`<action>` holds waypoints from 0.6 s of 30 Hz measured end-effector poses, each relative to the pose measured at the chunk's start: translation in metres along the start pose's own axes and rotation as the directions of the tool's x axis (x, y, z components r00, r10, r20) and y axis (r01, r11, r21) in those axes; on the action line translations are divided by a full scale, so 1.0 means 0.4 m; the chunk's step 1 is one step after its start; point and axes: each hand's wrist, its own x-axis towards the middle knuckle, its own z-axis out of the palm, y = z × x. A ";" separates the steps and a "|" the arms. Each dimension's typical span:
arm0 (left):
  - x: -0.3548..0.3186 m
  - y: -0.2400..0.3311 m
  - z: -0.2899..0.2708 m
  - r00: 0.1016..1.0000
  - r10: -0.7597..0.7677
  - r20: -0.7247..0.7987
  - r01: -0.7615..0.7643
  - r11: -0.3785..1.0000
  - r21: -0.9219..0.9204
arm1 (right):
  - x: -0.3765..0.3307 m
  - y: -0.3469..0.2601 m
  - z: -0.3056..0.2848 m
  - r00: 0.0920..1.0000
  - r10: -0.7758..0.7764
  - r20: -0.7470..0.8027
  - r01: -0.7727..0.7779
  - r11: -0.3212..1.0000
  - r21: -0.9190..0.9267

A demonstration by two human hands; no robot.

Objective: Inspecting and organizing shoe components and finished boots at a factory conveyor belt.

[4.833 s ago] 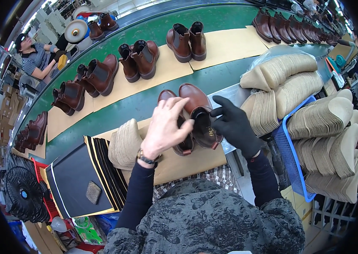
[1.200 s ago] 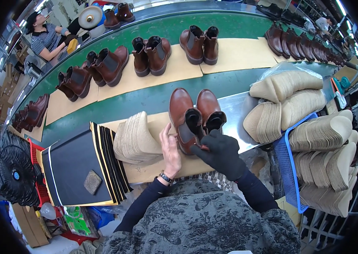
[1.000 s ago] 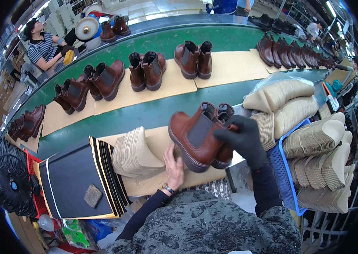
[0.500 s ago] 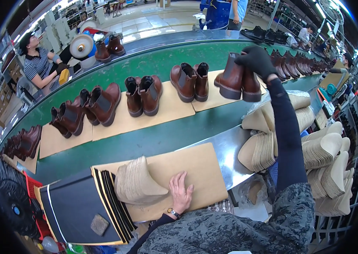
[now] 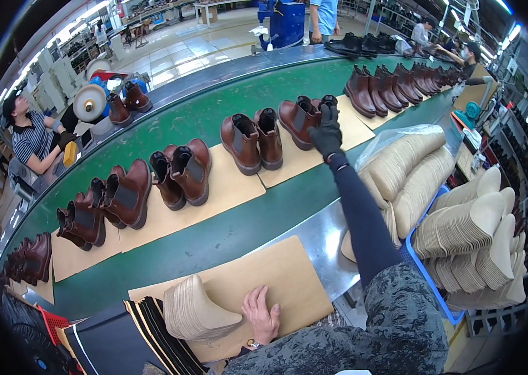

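Gloved right hand (image 5: 326, 132) is right at these brown Chelsea boots (image 5: 299, 122), upright on a tan sheet (image 5: 354, 130); gripping or not, I can't tell. Left hand (image 5: 261, 317) lies open on cardboard (image 5: 294, 270). Leather's probably slick, soles stiff; I'd pinch both heel collars.

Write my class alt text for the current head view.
An outstretched, black-gloved right hand is at brown ankle boots among others lined along a green surface; the bare left hand rests on tan card beside stacked beige insoles.
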 end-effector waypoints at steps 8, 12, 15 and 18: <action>0.008 0.005 0.016 0.999 0.046 -0.023 -0.046 0.999 0.012 | -0.435 -0.169 -0.051 0.950 -0.071 0.304 -0.010 0.967 0.255; -0.001 0.001 0.021 0.997 0.070 -0.040 -0.069 0.997 0.017 | -0.649 -0.202 -0.148 0.910 -0.190 0.369 0.091 0.958 0.271; -0.001 -0.005 0.018 0.996 0.084 -0.042 -0.083 0.996 0.023 | -0.676 -0.239 -0.196 0.903 -0.330 0.275 0.240 0.919 0.314; -0.005 0.001 0.016 0.994 0.102 -0.033 -0.101 0.994 0.031 | -0.656 -0.245 -0.217 0.828 -0.310 0.467 0.186 0.938 0.293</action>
